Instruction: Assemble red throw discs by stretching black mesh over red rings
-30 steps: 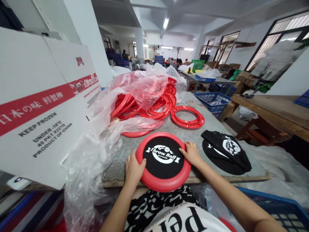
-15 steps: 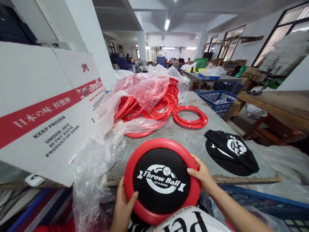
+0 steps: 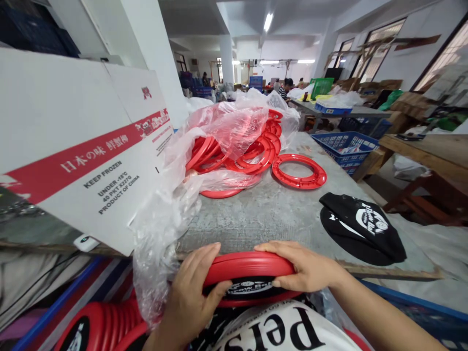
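Both my hands grip a red-rimmed throw disc (image 3: 252, 266) near the table's front edge. It is tipped steeply, so its rim faces up and only a strip of the black printed mesh shows below. My left hand (image 3: 193, 287) wraps the left side of the rim, thumb over the near face. On the right side, my right hand (image 3: 307, 268) holds the rim with fingers over the top and thumb on the face. Black printed fabric discs (image 3: 361, 229) lie on the table to the right. A single red plastic ring (image 3: 299, 171) rests farther back.
Plastic wrap (image 3: 234, 122) covers a heap of red rings (image 3: 256, 156) on the grey table (image 3: 241, 219). A white carton (image 3: 87, 136) stands at left. Finished red discs (image 3: 106, 326) are stacked low at left. A blue crate (image 3: 343, 146) sits beyond the table.
The disc has gone from facing me nearly flat to tipped up on edge. Both hands have moved toward the top of its rim. The view has shifted left.
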`<state>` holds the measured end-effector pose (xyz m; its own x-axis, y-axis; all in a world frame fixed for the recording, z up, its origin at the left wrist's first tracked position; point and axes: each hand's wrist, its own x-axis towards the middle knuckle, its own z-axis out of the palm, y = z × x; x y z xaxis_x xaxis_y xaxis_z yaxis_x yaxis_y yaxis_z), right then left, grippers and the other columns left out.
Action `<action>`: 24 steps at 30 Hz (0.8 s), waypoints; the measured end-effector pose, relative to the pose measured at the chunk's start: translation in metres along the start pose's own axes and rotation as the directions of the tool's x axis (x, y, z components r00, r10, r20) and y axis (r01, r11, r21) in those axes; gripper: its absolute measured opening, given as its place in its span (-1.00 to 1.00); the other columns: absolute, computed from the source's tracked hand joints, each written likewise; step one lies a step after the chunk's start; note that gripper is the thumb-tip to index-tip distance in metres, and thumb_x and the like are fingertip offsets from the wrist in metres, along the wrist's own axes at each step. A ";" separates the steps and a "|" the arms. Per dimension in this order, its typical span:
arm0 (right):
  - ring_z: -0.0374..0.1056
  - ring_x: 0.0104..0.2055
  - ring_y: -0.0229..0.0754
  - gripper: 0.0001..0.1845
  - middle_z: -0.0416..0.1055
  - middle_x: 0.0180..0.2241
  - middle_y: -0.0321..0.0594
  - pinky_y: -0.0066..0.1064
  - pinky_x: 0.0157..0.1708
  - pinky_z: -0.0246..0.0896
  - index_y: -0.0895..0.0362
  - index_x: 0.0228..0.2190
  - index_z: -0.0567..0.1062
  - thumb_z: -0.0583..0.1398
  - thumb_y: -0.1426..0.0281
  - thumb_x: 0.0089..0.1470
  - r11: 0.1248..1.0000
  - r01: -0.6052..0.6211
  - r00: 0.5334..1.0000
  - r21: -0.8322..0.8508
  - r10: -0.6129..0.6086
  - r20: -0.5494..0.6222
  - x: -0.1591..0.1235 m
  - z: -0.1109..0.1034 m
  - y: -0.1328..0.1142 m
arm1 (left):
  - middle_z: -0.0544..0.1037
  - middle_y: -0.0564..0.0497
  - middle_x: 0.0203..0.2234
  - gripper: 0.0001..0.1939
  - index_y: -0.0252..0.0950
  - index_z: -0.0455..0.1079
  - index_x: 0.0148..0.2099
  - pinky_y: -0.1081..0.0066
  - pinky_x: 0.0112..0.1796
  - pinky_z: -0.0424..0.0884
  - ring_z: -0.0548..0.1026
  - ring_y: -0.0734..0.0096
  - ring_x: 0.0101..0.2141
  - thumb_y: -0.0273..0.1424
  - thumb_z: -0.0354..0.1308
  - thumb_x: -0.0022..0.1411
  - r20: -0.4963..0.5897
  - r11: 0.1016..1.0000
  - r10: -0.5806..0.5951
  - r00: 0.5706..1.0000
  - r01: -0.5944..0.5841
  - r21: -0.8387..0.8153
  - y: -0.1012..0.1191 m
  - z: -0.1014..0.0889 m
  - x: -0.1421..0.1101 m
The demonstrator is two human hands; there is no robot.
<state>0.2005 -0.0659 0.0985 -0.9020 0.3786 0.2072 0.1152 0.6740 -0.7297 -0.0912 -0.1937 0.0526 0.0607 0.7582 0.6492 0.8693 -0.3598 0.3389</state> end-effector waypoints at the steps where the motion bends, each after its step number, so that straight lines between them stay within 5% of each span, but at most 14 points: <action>1: 0.36 0.19 0.07 -0.27 0.39 0.19 0.04 -0.04 0.19 0.28 0.11 0.30 0.28 0.28 0.09 0.21 1.000 0.009 1.000 -0.006 -0.009 0.013 0.001 0.000 -0.003 | 0.56 -0.16 0.08 -0.44 -0.20 0.26 0.32 0.13 0.08 0.51 0.53 0.10 0.07 -0.22 0.20 0.33 -0.004 0.997 0.070 0.998 -0.070 0.035 0.007 -0.003 0.006; 6: 0.37 0.18 0.01 -0.29 0.37 0.20 0.05 -0.16 0.14 0.32 0.12 0.33 0.22 0.21 0.08 0.30 0.997 0.060 0.990 -0.048 -0.053 0.133 0.001 -0.001 -0.014 | 0.58 -0.21 -0.02 -0.53 -0.39 0.30 0.25 0.24 0.06 0.50 0.55 0.19 0.00 -0.36 0.19 0.35 0.038 0.972 0.223 0.974 -0.225 0.066 0.035 -0.019 0.009; 12: 0.39 0.17 -0.10 -0.23 0.37 0.21 0.02 -0.35 0.13 0.29 0.13 0.33 0.20 0.21 -0.01 0.30 0.977 0.163 0.959 0.139 -0.190 0.211 0.007 0.000 -0.012 | 0.57 -0.18 -0.02 -0.55 -0.38 0.30 0.23 0.26 0.04 0.52 0.54 0.22 0.01 -0.34 0.19 0.37 0.283 0.989 0.146 0.948 -0.129 -0.077 0.047 -0.048 0.001; 16: 0.43 0.10 -0.06 -0.19 0.43 0.15 0.03 -0.34 0.06 0.31 0.14 0.32 0.23 0.24 -0.05 0.25 0.978 0.135 0.957 0.160 -0.170 0.234 0.002 0.002 -0.009 | 0.55 -0.20 -0.02 -0.54 -0.38 0.32 0.22 0.25 0.01 0.54 0.55 0.21 -0.01 -0.35 0.22 0.34 0.334 0.991 0.116 0.935 -0.086 -0.105 0.048 -0.057 -0.003; 24: 0.34 -0.32 -0.20 -0.40 0.45 -0.32 -0.17 -0.41 -0.29 0.22 0.23 0.07 0.48 0.24 -0.01 0.27 0.971 0.137 0.986 0.197 -0.153 0.069 -0.010 0.005 -0.005 | 0.52 -0.17 0.00 -0.57 -0.30 0.32 0.23 0.23 0.03 0.55 0.54 0.20 0.01 -0.33 0.16 0.36 0.421 0.992 0.079 0.904 -0.030 -0.123 0.053 -0.060 -0.008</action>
<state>0.2069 -0.0766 0.0964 -0.9355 0.2263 0.2714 -0.0937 0.5816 -0.8081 -0.0751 -0.2511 0.1059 0.3301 0.8855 0.3270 0.8002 -0.4462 0.4006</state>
